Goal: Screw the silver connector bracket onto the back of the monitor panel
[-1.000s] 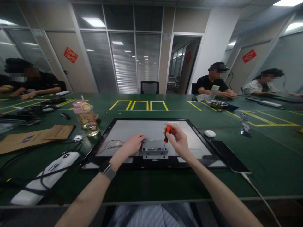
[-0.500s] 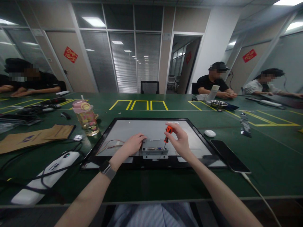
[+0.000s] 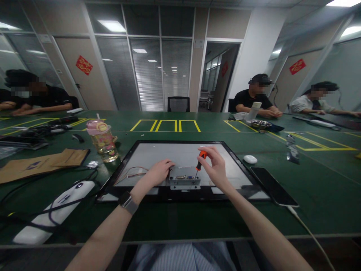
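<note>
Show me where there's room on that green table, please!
Bare green table shows right of the black phone, and between the panel and the table's near edge. The left is crowded with a paper bag, a bottle and a long white device.

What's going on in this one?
A person's right hand grips an orange-and-black screwdriver, its shaft slanting down to the right end of a metal bracket. Whether the tip is seated is too small to tell. The left hand is at the bracket's left side. The bracket sits along the near edge of a black-framed panel lying flat.
</note>
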{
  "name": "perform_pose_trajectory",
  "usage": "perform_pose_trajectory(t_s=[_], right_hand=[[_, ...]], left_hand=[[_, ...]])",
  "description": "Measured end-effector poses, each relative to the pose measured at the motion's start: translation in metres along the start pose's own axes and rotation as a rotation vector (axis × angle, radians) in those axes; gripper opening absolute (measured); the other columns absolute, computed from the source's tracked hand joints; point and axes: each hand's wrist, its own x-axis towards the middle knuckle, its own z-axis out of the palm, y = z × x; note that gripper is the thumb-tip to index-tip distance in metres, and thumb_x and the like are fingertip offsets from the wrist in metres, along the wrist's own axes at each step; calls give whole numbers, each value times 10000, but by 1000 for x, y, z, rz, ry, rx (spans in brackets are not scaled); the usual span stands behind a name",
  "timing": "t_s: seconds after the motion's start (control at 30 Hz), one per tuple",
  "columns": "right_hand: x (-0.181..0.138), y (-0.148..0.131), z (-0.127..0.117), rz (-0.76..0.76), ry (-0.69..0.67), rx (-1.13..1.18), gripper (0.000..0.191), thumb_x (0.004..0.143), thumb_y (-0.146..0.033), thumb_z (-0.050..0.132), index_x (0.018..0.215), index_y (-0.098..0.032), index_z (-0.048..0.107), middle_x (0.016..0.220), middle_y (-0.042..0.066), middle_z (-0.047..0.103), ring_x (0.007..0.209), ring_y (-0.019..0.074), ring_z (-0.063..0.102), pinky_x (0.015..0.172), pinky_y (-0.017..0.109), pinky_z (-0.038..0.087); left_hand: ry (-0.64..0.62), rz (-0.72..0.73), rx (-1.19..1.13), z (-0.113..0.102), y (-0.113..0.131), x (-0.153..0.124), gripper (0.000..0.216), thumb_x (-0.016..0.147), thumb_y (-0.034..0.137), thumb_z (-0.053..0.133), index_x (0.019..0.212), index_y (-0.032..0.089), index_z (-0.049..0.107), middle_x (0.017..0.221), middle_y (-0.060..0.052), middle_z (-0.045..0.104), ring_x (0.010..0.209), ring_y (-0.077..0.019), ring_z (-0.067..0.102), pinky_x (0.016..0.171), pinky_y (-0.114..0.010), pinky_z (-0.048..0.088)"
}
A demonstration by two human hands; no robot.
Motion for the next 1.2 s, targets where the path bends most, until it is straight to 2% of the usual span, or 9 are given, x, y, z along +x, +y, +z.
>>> perform_pose_trajectory(t_s=[0.2, 0.4, 0.5, 0.57, 0.77, 0.87, 1.0, 1.07, 1.2], right_hand=[[-2, -1, -3, 31, -67, 89, 280, 980, -246, 465, 1193, -258, 645, 1057, 77, 623, 952, 215, 624, 835, 406, 521], [1, -1, 1, 37, -3, 70, 170, 874, -257, 663, 1039, -262, 704, 935, 51, 591, 876, 206, 595, 793, 386, 524], [4, -3, -1, 75, -1, 162, 75, 861, -297, 686, 916, -257, 718, 866, 36, 592, 828, 197, 595, 749, 369, 523], [6, -4, -3, 124, -32, 221, 114, 876, -348, 669, 881, -251, 729, 828, 31, 608, 790, 191, 602, 702, 351, 521], [6, 0, -7, 236, -198, 420, 280, 971, -391, 528, 1174, -272, 680, 907, 41, 698, 874, 202, 664, 810, 384, 539], [7, -1, -4, 286, -207, 546, 255, 961, -422, 521, 1033, -248, 693, 912, 57, 703, 897, 226, 676, 859, 434, 541], [7, -3, -3, 313, -175, 569, 223, 863, -466, 664, 911, -251, 702, 977, 56, 682, 918, 223, 662, 901, 436, 535], [6, -4, -3, 331, -190, 548, 241, 845, -465, 693, 981, -266, 707, 977, 48, 675, 914, 214, 657, 872, 409, 544], [5, -3, -2, 325, -251, 549, 306, 946, -446, 561, 1186, -267, 627, 959, 55, 682, 928, 214, 664, 808, 387, 553]], left_hand=[[-18, -11, 5, -4, 3, -1, 436, 938, 114, 360, 1307, 169, 585, 1357, -116, 573, 1237, -218, 561, 1088, -365, 430], [-7, 10, 21, -1, 0, 0, 437, 934, 117, 367, 1309, 166, 585, 1367, -120, 565, 1242, -238, 555, 1088, -387, 427], [-3, 7, 7, -1, 0, 0, 434, 936, 115, 362, 1299, 175, 591, 1353, -116, 574, 1228, -228, 563, 1083, -381, 429], [-1, 6, -8, -2, 1, -1, 434, 937, 111, 358, 1294, 185, 593, 1345, -111, 580, 1218, -218, 568, 1077, -373, 432], [-15, -12, -6, -2, 2, -1, 428, 937, 112, 362, 1288, 188, 594, 1357, -105, 574, 1249, -216, 551, 1095, -365, 416], [-9, -9, -13, -1, 1, 0, 429, 937, 110, 359, 1285, 189, 596, 1353, -101, 574, 1248, -211, 552, 1095, -356, 415], [-3, -1, -23, -1, 0, -1, 430, 936, 108, 361, 1291, 182, 593, 1344, -101, 579, 1233, -212, 557, 1094, -361, 416], [-6, -3, -22, -2, 1, -2, 424, 943, 117, 360, 1291, 187, 592, 1339, -100, 583, 1232, -213, 557, 1091, -365, 419], [-11, -3, -10, -3, 2, -1, 422, 941, 117, 364, 1291, 178, 592, 1343, -106, 579, 1231, -216, 559, 1085, -363, 423]])
